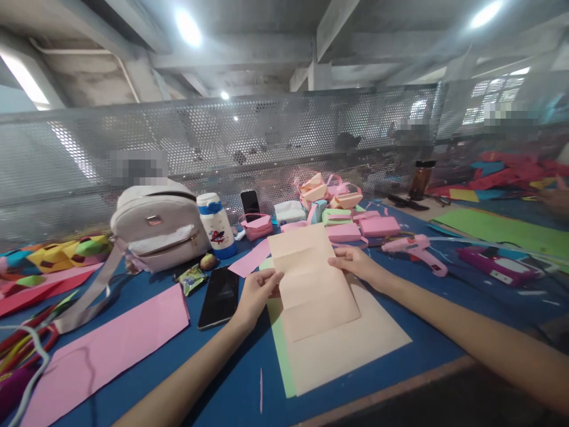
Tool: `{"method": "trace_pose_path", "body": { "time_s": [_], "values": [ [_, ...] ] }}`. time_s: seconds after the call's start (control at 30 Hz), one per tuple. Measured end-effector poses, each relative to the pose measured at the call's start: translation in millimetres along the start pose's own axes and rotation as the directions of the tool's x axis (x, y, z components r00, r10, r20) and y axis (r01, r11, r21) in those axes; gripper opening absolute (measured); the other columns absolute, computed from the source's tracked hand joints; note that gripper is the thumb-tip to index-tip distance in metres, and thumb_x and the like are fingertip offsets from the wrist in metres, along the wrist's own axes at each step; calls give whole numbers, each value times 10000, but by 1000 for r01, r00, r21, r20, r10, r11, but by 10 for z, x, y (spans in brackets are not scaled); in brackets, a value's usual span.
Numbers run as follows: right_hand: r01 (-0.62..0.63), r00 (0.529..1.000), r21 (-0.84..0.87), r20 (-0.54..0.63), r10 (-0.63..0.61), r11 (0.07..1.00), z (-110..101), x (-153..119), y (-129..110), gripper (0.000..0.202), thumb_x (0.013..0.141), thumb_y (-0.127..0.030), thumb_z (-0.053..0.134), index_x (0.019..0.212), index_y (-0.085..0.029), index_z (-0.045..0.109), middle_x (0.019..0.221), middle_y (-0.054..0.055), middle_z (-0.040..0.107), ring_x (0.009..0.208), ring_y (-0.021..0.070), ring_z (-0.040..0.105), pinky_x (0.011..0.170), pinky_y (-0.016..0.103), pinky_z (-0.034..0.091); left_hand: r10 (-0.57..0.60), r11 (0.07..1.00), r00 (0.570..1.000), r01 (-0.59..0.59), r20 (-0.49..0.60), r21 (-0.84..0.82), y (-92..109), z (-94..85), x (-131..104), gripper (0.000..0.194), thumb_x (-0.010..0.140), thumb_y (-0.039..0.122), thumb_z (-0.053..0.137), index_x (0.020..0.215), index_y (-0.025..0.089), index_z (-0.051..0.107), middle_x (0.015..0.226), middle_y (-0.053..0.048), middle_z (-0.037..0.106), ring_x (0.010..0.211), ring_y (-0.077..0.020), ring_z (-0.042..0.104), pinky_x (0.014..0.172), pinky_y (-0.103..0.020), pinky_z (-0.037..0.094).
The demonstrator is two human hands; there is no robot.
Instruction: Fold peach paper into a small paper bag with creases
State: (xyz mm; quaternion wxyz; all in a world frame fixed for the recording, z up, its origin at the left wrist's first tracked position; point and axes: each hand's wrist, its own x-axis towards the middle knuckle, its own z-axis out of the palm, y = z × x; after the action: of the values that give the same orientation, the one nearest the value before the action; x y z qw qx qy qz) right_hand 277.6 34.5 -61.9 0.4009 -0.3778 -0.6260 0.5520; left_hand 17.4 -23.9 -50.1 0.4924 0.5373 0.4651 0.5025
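A creased cream paper sheet [311, 287] is held up by its two sides, tilted above a larger flat cream sheet [377, 338]. My left hand [260, 293] pinches its left edge between thumb and fingers. On the right edge, my right hand [353, 265] grips it the same way. Fold lines run across the held sheet. A green sheet [284, 362] peeks out from under the larger cream one, on the blue table [226, 379].
Left of my hands are a black phone [219, 296], pink sheets [115, 350], a white backpack [160, 225] and a bottle [217, 228]. Pink folded boxes [347, 232] stand behind. At right lie a pink glue gun [418, 249] and a purple power strip [498, 265].
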Motion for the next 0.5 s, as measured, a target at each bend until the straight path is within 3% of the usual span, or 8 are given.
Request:
{"method": "trace_pose_path", "body": {
  "time_s": [0.2,0.4,0.5],
  "values": [
    [27,997,26,-66,-25,999,14,-12,-28,491,585,-498,871,900,-139,754,817,86,777,715,240,725,679,328,549,-19,1000,999,20,31,-7,-63,1,12,488,644,591,792,608,159,568,525,71,406,479,-69,388,504,-180,368],
    [58,991,80,-124,-48,995,35,-47,-68,550,579,-559,854,947,-163,753,931,102,783,856,293,743,834,408,568,-61,997,995,64,76,-36,-31,57,-54,423,640,526,823,746,135,701,636,-3,597,584,-124,561,604,-224,477],
    [62,989,89,-140,-49,994,44,-54,-76,555,566,-568,858,926,-159,752,930,113,783,853,310,744,837,432,573,-69,997,996,71,61,-30,-17,69,-68,423,633,530,827,700,135,692,601,12,571,552,-104,535,597,-213,471]
  ]
}}
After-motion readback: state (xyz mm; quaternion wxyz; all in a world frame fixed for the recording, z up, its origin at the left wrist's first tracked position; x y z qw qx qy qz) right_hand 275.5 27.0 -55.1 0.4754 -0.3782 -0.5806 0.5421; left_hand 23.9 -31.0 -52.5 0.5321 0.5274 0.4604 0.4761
